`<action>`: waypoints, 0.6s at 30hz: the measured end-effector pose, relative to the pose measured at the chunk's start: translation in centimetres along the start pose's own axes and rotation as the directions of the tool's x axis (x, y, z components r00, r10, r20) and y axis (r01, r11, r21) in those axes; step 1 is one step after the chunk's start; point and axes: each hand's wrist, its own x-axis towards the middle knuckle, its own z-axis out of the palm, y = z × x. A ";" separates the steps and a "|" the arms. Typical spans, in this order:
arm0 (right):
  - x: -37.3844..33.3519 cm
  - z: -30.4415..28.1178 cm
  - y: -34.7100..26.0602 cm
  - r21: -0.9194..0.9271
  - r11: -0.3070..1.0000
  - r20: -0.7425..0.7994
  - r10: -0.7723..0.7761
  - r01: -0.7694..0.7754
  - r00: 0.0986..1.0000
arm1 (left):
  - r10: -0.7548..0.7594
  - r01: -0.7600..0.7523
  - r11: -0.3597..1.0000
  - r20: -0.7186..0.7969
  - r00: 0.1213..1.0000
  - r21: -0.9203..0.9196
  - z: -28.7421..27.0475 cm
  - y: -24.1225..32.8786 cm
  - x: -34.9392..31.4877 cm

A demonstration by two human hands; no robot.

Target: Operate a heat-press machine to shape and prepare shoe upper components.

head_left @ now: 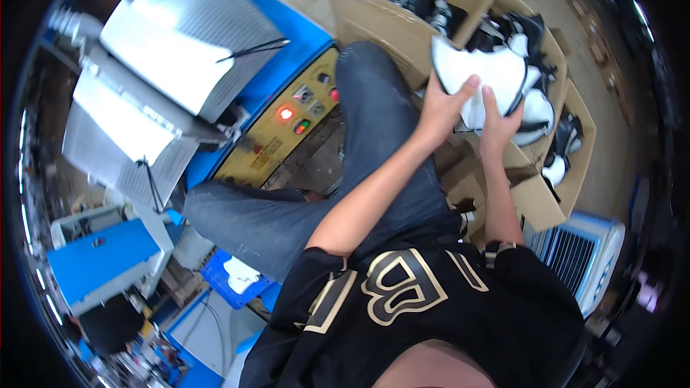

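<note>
Both my hands are raised to the right, over the open cardboard boxes. Between them is a white shoe upper [480,72] with dark edges, its broad white face turned up. My left hand [443,110] grips its near left side, with the thumb lying on the white face. At the near right side my right hand [496,128] is closed on the same piece, thumb on top. The fingers of both hands are partly hidden beneath it. Just under and beyond it, more black and white uppers [535,104] fill a cardboard box [557,50].
At left stands a blue machine with large metal plates [215,36] and a yellow control panel [266,147] with a lit red button. Another box [374,14] holds wrapped dark pieces; a smaller box [586,147] is at right. A blue tray [215,273] lies lower left.
</note>
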 end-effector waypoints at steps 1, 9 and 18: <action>-1.1 0.3 0.0 -0.013 0.999 -0.003 0.033 -0.033 0.999 | 0.084 -0.078 0.996 -0.128 0.988 0.045 0.2 -0.3 0.2; -2.9 -0.1 0.1 -0.045 0.982 -0.126 0.178 -0.185 0.976 | 0.161 -0.099 0.924 -0.141 0.977 0.369 -0.7 1.0 -1.2; 12.0 -8.5 2.8 -0.389 0.838 -0.275 -0.502 0.382 0.820 | 0.012 -0.092 0.777 0.131 0.991 0.623 -11.5 13.6 -13.0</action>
